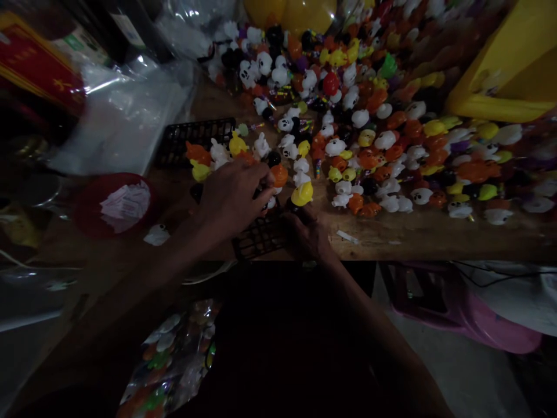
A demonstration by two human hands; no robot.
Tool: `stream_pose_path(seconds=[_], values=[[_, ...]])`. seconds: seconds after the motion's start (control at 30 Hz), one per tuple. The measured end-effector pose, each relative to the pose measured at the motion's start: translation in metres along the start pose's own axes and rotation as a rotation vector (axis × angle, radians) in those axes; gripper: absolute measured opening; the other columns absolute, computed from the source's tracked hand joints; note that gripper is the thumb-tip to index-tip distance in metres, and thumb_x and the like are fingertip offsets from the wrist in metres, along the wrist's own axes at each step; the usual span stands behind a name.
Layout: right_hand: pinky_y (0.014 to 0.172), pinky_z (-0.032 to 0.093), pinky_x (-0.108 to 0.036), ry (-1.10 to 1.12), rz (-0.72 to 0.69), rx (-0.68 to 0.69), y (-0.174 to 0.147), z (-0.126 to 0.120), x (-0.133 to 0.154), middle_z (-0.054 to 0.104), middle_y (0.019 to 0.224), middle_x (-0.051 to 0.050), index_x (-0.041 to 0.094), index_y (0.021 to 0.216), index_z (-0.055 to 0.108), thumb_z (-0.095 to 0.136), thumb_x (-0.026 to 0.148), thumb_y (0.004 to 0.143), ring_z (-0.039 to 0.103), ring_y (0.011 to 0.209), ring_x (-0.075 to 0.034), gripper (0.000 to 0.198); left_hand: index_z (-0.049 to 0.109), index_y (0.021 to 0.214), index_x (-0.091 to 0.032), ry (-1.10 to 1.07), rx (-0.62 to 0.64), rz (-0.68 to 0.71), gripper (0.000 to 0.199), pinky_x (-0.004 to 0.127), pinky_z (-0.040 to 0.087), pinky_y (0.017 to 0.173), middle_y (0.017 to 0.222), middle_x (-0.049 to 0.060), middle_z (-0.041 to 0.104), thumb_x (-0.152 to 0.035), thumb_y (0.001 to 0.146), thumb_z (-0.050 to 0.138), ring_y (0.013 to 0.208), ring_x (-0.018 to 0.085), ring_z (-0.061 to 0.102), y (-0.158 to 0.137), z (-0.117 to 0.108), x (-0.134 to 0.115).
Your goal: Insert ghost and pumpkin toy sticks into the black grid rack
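Observation:
A black plastic grid rack [261, 235] lies at the table's front edge, with small toy figures along its far side. Over it reaches my left hand [232, 200], its fingers curled down among the figures, beside an orange figure [279, 175]. Whatever those fingers pinch is mostly hidden. At the rack's right side is my right hand [311, 235], fingers bent in close beneath a yellow figure [302, 194]; what they grip is too dark to make out. White figures [261, 145] and a yellow figure [237, 143] stand behind my left hand.
A large pile of mixed toy figures [387, 154] covers the table's right and back. Another black grid [195, 139], clear plastic bags [126, 110] and a red bowl [82, 206] of paper slips are left. A yellow bin [505, 64] stands back right, a pink stool [491, 319] below.

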State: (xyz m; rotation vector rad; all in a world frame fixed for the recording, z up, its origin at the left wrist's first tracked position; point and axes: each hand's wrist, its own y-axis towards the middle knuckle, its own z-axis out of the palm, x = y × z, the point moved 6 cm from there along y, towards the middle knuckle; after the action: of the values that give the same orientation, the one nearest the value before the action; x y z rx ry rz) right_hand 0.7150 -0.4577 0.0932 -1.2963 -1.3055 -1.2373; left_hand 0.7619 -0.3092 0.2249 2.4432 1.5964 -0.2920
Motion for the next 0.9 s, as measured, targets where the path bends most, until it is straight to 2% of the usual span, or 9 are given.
stream_pose_path(seconds=[0.17, 0.3, 0.5, 0.63, 0.77, 0.9], values=[[0.075, 0.05, -0.029, 0.117, 0.003, 0.044, -0.003, 0.0, -0.004, 0.066, 0.09, -0.001, 0.022, 0.095, 0.068, 0.061, 0.045, 0.09, 0.06, 0.083, -0.016, 0.025, 0.069, 0.1, -0.02, 0.011, -0.008, 0.013, 0.017, 0.037, 0.049, 0.086, 0.099, 0.007, 0.072, -0.03, 0.092, 0.057, 0.1, 0.026, 0.065, 0.0, 0.003, 0.0], [0.071, 0.049, -0.026, 0.154, 0.021, 0.08, -0.006, -0.002, -0.007, 0.063, 0.079, 0.0, 0.021, 0.094, 0.066, 0.059, 0.046, 0.092, 0.057, 0.074, -0.014, 0.026, 0.069, 0.101, -0.02, 0.002, -0.039, 0.049, 0.018, 0.038, 0.05, 0.084, 0.099, 0.009, 0.071, -0.03, 0.092, 0.057, 0.1, 0.028, 0.065, 0.002, 0.005, 0.0], [0.079, 0.05, -0.028, 0.13, 0.03, -0.015, -0.002, -0.014, -0.009, 0.07, 0.089, -0.002, 0.019, 0.093, 0.07, 0.066, 0.042, 0.084, 0.061, 0.083, -0.016, 0.025, 0.069, 0.099, -0.023, 0.012, -0.092, 0.063, 0.014, 0.039, 0.05, 0.08, 0.094, 0.008, 0.072, -0.03, 0.09, 0.061, 0.095, 0.029, 0.066, 0.002, 0.008, 0.002], [0.082, 0.05, -0.029, 0.13, 0.006, -0.085, 0.002, -0.013, -0.006, 0.071, 0.093, -0.002, 0.019, 0.087, 0.071, 0.068, 0.039, 0.084, 0.063, 0.092, -0.018, 0.021, 0.069, 0.098, -0.024, -0.011, -0.123, 0.075, 0.012, 0.039, 0.05, 0.08, 0.094, 0.007, 0.071, -0.028, 0.09, 0.061, 0.094, 0.028, 0.065, 0.0, 0.007, 0.003], [0.076, 0.05, -0.028, 0.148, 0.025, -0.035, 0.004, 0.0, -0.003, 0.068, 0.086, 0.0, 0.018, 0.084, 0.071, 0.067, 0.038, 0.085, 0.062, 0.085, -0.017, 0.02, 0.068, 0.097, -0.023, -0.027, -0.117, 0.069, 0.011, 0.039, 0.05, 0.081, 0.093, 0.006, 0.071, -0.027, 0.088, 0.063, 0.095, 0.027, 0.065, -0.001, 0.007, 0.005], [0.078, 0.052, -0.029, 0.017, -0.021, -0.039, 0.003, 0.003, -0.001, 0.071, 0.085, -0.001, 0.018, 0.087, 0.074, 0.065, 0.039, 0.088, 0.064, 0.083, -0.017, 0.022, 0.068, 0.098, -0.023, -0.035, -0.085, 0.077, 0.013, 0.038, 0.05, 0.083, 0.096, 0.006, 0.071, -0.028, 0.089, 0.061, 0.096, 0.027, 0.065, -0.002, 0.005, 0.004]])
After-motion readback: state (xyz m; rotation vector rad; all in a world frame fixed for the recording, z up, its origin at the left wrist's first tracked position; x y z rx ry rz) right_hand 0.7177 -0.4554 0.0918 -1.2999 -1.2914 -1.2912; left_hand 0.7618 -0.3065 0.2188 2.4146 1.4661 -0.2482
